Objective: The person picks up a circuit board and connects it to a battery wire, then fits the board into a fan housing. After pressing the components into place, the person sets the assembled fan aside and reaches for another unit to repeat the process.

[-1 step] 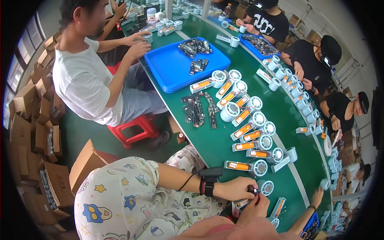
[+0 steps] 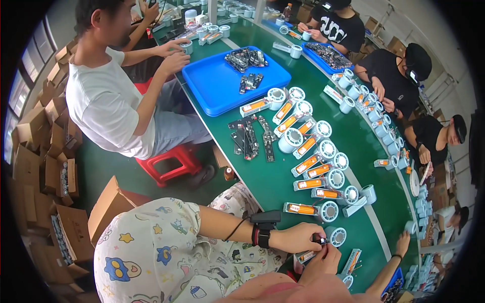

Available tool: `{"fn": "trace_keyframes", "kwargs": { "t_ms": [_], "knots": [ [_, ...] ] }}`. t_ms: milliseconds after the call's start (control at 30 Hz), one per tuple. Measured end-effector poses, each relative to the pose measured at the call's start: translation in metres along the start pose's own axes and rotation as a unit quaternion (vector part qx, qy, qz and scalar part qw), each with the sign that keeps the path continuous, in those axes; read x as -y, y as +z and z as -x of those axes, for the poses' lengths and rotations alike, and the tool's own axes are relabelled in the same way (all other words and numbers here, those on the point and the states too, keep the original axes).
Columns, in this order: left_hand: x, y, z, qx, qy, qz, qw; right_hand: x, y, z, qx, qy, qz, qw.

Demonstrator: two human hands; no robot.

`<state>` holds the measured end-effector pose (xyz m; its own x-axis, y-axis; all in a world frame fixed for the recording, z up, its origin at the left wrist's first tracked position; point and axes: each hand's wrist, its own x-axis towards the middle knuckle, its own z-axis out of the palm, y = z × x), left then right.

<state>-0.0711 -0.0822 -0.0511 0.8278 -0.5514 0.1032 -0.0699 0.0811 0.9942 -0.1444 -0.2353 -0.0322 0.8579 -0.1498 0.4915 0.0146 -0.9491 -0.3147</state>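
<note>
Just above the green table's near edge, my left hand has its thumb and fingers pinched on a small black part. My right hand is closed beside it, its fingertips meeting at the same part. Under the fingers shows a light blue fan handle with an orange battery in it; my right hand appears to grip it. A round fan head with a grille rests against the fingertips. Wires between these pieces are mostly hidden. Right of my hands lies another fan handle with a battery.
Several handheld fans with orange batteries line the table ahead. Loose black circuit boards lie left of them, near a blue tray holding more. A co-worker's hand reaches in at right. Another person sits at left; cardboard boxes cover the floor.
The co-worker's hand at the right has shifted slightly away from me, along with the light blue piece by its fingers. My own hands look the same.
</note>
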Motion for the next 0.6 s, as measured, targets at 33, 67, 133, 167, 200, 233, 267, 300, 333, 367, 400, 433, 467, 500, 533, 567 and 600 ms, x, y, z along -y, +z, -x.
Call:
{"fn": "trace_keyframes", "kwargs": {
  "t_ms": [33, 67, 133, 167, 200, 233, 267, 300, 333, 367, 400, 433, 467, 500, 533, 567, 600],
  "knots": [
    [0.002, 0.001, 0.001, -0.010, 0.001, -0.015, 1.000, 0.002, -0.001, 0.000, 0.002, 0.002, 0.001, 1.000],
    [0.004, 0.001, 0.001, -0.010, -0.001, -0.014, 1.000, 0.003, -0.002, -0.001, 0.009, -0.005, 0.014, 1.000],
    [0.010, 0.001, -0.002, -0.011, 0.004, -0.033, 0.999, 0.006, -0.005, -0.001, 0.024, -0.020, 0.041, 0.999],
    [0.012, 0.001, -0.003, -0.012, 0.007, -0.043, 0.999, 0.008, -0.008, -0.001, 0.027, -0.020, 0.040, 0.999],
    [0.013, 0.002, -0.002, -0.013, 0.005, -0.042, 0.999, 0.012, -0.011, 0.001, 0.046, 0.001, 0.031, 0.998],
    [0.012, 0.002, -0.002, -0.009, -0.001, -0.041, 0.999, 0.015, -0.014, 0.002, 0.066, 0.022, 0.023, 0.997],
    [0.010, 0.002, -0.002, -0.005, -0.007, -0.039, 0.999, 0.016, -0.016, 0.003, 0.084, 0.043, 0.015, 0.995],
    [0.009, 0.002, -0.001, -0.001, -0.013, -0.038, 0.999, 0.014, -0.016, 0.002, 0.085, 0.043, 0.015, 0.995],
    [0.011, 0.003, -0.001, -0.002, -0.013, -0.038, 0.999, 0.011, -0.016, -0.001, 0.099, 0.044, 0.004, 0.994],
    [0.016, 0.004, -0.001, -0.005, -0.006, -0.049, 0.999, 0.008, -0.016, -0.003, 0.112, 0.046, -0.007, 0.993],
    [0.014, 0.002, -0.002, -0.008, 0.003, -0.060, 0.998, 0.007, -0.015, -0.005, 0.123, 0.047, -0.017, 0.991],
    [0.010, 0.000, -0.003, -0.011, 0.012, -0.071, 0.997, 0.006, -0.014, -0.006, 0.122, 0.045, -0.018, 0.991],
    [0.007, -0.002, -0.003, -0.013, 0.013, -0.072, 0.997, 0.005, -0.014, -0.005, 0.123, 0.050, -0.011, 0.991],
    [0.004, -0.003, -0.003, 0.003, -0.014, -0.055, 0.998, 0.003, -0.013, -0.004, 0.124, 0.054, -0.005, 0.991],
    [-0.001, -0.004, -0.002, 0.019, -0.042, -0.037, 0.998, 0.002, -0.012, -0.004, 0.125, 0.058, 0.002, 0.990],
    [-0.006, -0.005, -0.001, 0.037, -0.071, -0.017, 0.997, 0.003, -0.010, -0.003, 0.126, 0.057, 0.001, 0.990],
    [-0.006, -0.005, 0.000, 0.036, -0.071, -0.017, 0.997, 0.007, -0.005, -0.002, 0.088, 0.079, -0.015, 0.993]
  ]
}}
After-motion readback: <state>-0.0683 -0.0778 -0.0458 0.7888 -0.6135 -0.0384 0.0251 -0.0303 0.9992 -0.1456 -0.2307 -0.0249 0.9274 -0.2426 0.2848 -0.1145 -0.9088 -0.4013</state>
